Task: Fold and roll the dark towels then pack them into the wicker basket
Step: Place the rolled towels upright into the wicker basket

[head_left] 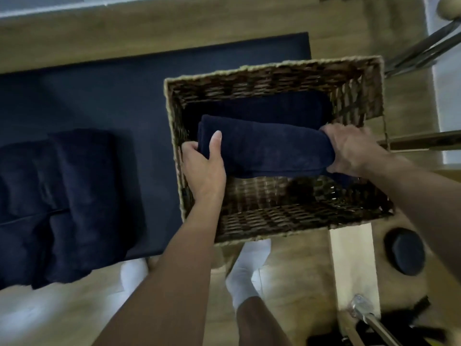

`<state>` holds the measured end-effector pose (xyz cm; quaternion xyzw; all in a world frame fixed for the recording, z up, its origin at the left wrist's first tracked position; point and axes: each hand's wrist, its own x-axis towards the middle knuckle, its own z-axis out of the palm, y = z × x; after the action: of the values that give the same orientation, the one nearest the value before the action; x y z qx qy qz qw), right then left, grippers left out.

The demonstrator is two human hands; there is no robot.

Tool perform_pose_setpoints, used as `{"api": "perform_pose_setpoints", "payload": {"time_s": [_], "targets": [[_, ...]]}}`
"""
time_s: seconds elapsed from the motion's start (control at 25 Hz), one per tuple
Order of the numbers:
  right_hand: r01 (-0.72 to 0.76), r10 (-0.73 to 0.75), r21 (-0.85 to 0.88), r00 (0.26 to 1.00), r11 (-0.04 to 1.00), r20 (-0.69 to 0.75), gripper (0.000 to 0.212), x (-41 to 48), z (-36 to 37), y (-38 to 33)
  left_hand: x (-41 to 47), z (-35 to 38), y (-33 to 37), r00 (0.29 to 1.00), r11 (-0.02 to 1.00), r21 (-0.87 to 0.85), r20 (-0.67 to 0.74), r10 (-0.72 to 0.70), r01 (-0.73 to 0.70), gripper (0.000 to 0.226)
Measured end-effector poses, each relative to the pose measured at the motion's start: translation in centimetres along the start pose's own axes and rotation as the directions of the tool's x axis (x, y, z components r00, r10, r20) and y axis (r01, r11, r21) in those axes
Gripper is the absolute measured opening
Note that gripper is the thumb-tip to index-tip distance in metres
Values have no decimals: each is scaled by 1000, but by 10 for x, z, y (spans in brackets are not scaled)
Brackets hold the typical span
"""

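Gripping a rolled dark towel inside the wicker basket — left hand and right hand curl fingers round its ends — another towel lies behind.

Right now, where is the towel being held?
In the head view, the towel is right of centre in the wicker basket, its ends gripped by the left hand and right hand.

White socks stand on the wooden floor.
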<state>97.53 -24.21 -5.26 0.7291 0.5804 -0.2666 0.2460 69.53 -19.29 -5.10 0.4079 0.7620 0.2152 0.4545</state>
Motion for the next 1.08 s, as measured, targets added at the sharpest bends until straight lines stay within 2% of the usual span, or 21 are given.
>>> {"api": "perform_pose_setpoints", "payload": {"time_s": [0.12, 0.24, 0.4, 0.48, 0.64, 0.8, 0.88, 0.96, 1.0, 1.08], "targets": [[18, -15, -81, 999, 997, 29, 72, 29, 22, 14, -2, 29, -28, 994, 994, 38, 13, -104, 104, 49], [58, -59, -102, 998, 993, -8, 72, 47, 38, 12, 8, 41, -50, 976, 975, 33, 14, -218, 218, 52], [39, -48, -78, 991, 996, -124, 69, 49, 63, 1, 14, 48, -62, 976, 971, 103, 14, -217, 215, 51], [35, -45, -60, 981, 998, -188, 67, 42, 73, -3, 8, 48, -68, 975, 973, 65, -24, -222, 223, 50], [94, -105, -62, 974, 994, -202, 66, 40, 78, -12, -2, 41, -68, 961, 969, 22, -136, -240, 245, 46], [53, -67, -74, 978, 996, -199, 63, 53, 74, -19, 9, 46, -62, 934, 948, -53, -164, -318, 313, 51], [29, -40, -52, 973, 998, -226, 58, 55, 75, -22, 0, 57, -64, 845, 853, -206, -154, -512, 480, 65], [20, -22, -8, 966, 1000, -258, 58, 54, 73, -21, -21, 72, -64, 692, 644, -358, 6, -722, 676, 79], [19, -12, 25, 964, 999, -267, 61, 54, 72, -21, -27, 80, -61, 642, 547, -395, 163, -749, 738, 84], [8, 26, 130, 966, 991, -258, 73, 52, 71, -22, -22, 92, -52, 622, 445, -447, 424, -658, 776, 89]]}}
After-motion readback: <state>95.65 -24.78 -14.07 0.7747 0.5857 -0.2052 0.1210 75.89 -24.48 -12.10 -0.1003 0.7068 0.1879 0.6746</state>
